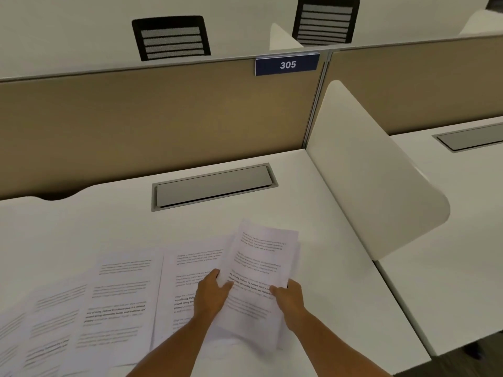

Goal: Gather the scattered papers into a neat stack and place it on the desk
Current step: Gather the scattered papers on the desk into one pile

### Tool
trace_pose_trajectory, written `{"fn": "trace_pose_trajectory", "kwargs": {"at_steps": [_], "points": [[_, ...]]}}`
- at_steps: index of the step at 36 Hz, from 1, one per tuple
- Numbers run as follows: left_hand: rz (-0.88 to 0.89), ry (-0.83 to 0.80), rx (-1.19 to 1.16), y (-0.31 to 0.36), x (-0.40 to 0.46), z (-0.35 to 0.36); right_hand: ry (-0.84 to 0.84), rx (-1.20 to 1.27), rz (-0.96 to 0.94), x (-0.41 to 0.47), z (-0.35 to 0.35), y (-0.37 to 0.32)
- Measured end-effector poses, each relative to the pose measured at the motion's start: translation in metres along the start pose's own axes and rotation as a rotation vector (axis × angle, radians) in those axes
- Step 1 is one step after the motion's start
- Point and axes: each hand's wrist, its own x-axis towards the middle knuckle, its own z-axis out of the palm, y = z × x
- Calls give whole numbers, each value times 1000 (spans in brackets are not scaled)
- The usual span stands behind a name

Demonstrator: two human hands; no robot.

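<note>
Above the right side of the tabletop (81, 227), the left hand (211, 293) and right hand (290, 299) grip a partial stack (258, 268), fingers curled round its edges; gathering is midway; next, the loose sheets (117, 295) lying leftward probably need collecting.

The light is soft and even, coming from above, with only weak shadows. The white desk (340, 240) looks a little overexposed. Edges bend from the wide lens, and the whole picture is slightly blurred.
</note>
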Motion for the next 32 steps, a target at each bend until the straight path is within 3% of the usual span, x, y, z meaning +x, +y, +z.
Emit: {"fn": "trace_pose_trajectory", "kwargs": {"at_steps": [7,15,21,32], "points": [[-51,-43,90,-13,10,-3,67,-172,-4,4,10,2],[-80,-40,221,-12,13,8,215,-650,107,10,13,7],[-112,-33,263,-14,14,14,242,-572,166,16,18,10],[-169,-2,277,-9,27,15,223,-398,106,18,33,2]]}}
